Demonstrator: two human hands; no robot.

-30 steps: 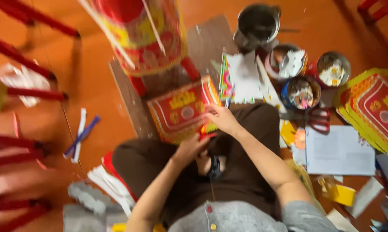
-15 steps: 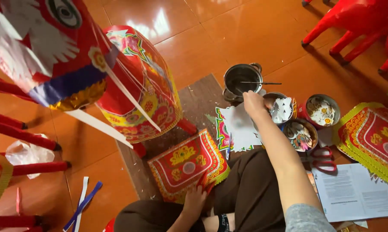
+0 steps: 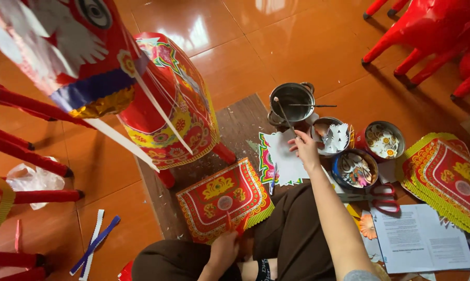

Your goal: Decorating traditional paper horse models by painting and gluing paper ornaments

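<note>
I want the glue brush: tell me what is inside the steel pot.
In the steel pot two thin sticks show: one lies across the rim, one leans out toward the right hand, which grips it. The pot's dark inside hides its contents.

The person wore dark brown trousers [image 3: 297, 234] that covered both legs. The right arm [image 3: 334, 218] was bare along the whole forearm, and a grey sleeve [image 3: 360, 276] showed only at the bottom edge of the view, near the upper arm. The left hand [image 3: 224, 252] and the right hand [image 3: 305, 148] were both bare, without gloves. A dark band [image 3: 263, 270] with small pale markings sat at the left wrist.
</note>
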